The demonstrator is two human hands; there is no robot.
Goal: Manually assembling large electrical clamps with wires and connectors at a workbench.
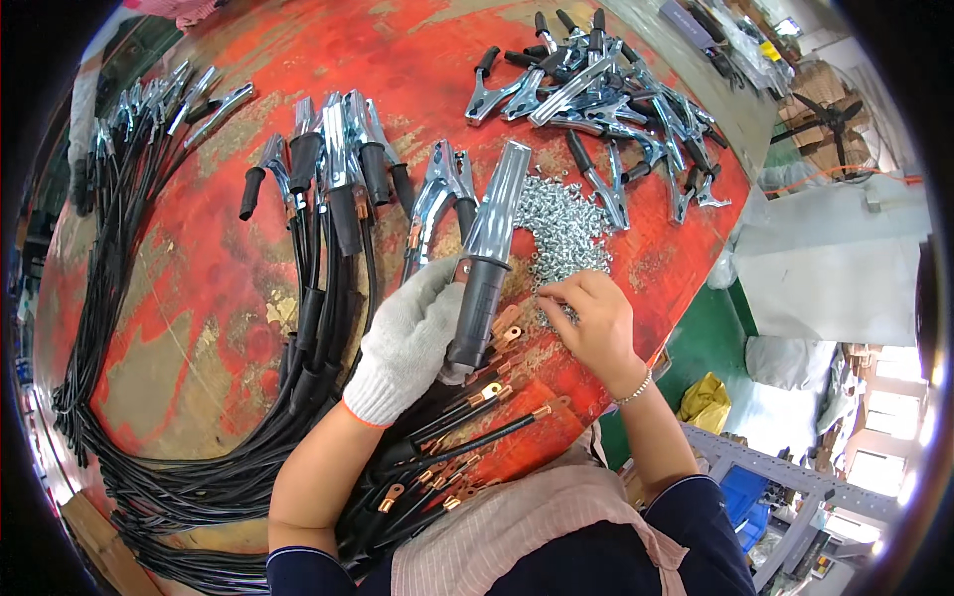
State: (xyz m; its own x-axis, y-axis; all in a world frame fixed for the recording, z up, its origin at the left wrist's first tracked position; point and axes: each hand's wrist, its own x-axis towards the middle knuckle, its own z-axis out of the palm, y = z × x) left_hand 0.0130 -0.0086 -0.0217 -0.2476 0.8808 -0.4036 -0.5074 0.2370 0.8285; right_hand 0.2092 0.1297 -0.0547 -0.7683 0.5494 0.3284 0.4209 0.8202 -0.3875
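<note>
My left hand (405, 338), in a white knitted glove, is closed around a metal spring clamp (497, 214) with a black handle sleeve. The clamp stands jaws-up, tilted slightly right. My bare right hand (598, 316), a bead bracelet at its wrist, has thumb and forefinger pinched at the near edge of a pile of small silvery screws and nuts (564, 223). Whatever sits between those fingertips is too small to make out. Below my hands lie black cables (487, 433) with copper lugs (491, 390). Another clamp (437, 194) rests just left of the held one.
A heap of loose clamps (606, 99) lies at the table's far right. Clamps fixed to cables (338, 149) are grouped left of centre, with a further bundle (129, 169) at far left. Black cables curve along the near left of the red, worn table (199, 348). Its right edge borders a green floor (701, 343).
</note>
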